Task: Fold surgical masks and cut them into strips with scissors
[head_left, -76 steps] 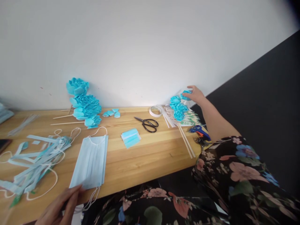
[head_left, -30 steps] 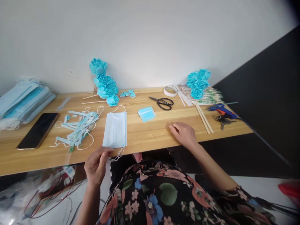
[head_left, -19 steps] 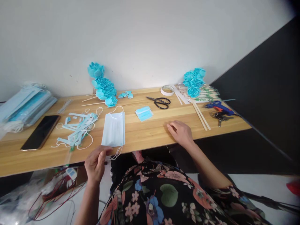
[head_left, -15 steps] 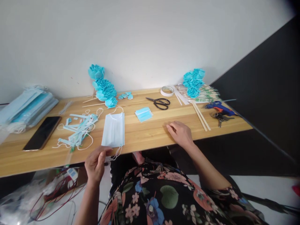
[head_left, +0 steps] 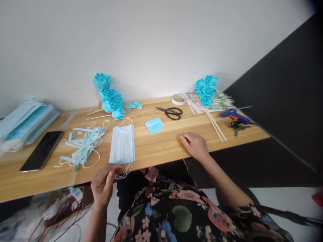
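At the table's front edge is my left hand (head_left: 103, 184), its thumb apart from its outstretched fingers and nothing in it. Its fingertips reach the lower left corner of a pale blue face mask (head_left: 122, 144), which lies flat with its ear loops hanging over the edge. My right hand (head_left: 194, 145) rests on the wood with its fingers curled in, and no object shows in it. Between the hands, farther back, lies a small cut piece of mask (head_left: 154, 125). Behind that are black-handled scissors (head_left: 173, 113) and a roll of white tape (head_left: 178, 99).
Blue flowers on sticks (head_left: 111, 99) lean at the back left; more blue flowers (head_left: 206, 89) lie on a pile of wrapped sticks (head_left: 224, 102). At right are a blue glue gun (head_left: 236, 116) and keys (head_left: 236, 127). Left stand mask scraps (head_left: 84, 144), a phone (head_left: 42, 150) and stacked masks (head_left: 29, 121).
The camera view has shifted slightly, so the table's left side appears lower. Both hands keep nearly the same pose and place, and the objects have not moved on the table.
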Available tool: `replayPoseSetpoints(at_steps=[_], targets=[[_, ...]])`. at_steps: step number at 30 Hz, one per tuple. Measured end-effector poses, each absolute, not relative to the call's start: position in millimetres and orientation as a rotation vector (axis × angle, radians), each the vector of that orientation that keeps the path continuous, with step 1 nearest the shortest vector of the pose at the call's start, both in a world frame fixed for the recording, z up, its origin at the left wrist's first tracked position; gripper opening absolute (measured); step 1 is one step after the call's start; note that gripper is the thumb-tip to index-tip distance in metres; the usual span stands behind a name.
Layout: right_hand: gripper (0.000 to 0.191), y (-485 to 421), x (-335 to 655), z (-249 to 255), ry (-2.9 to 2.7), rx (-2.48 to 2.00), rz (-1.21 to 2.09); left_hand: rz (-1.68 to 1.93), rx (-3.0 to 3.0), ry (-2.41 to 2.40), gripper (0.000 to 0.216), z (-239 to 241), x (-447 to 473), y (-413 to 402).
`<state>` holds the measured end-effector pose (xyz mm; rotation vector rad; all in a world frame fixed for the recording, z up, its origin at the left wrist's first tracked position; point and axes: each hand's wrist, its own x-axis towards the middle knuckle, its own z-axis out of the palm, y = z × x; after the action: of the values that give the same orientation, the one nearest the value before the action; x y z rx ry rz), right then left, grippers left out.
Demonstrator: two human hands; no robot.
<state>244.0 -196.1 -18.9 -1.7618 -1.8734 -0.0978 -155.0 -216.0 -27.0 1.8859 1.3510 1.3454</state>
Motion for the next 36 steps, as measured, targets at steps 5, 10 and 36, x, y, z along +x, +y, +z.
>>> replayPoseSetpoints(at_steps=[5,10,36], targets=[[0.032,-196.8,244.6,-20.1,-1.880,-1.796,-0.106,1.368,1.965,1.227,0.024,-33.5,-162.6,-216.3],[0.032,-198.4,243.7,-18.0,-1.878,-1.816,-0.109,1.312,2.040,1.172,0.023,-35.5,-168.6,-215.9],[0.031,-198.2,243.5,-18.3,-1.906,-1.733,-0.175,1.264,2.045,1.243,0.023,-32.0,-170.2,-220.0]])
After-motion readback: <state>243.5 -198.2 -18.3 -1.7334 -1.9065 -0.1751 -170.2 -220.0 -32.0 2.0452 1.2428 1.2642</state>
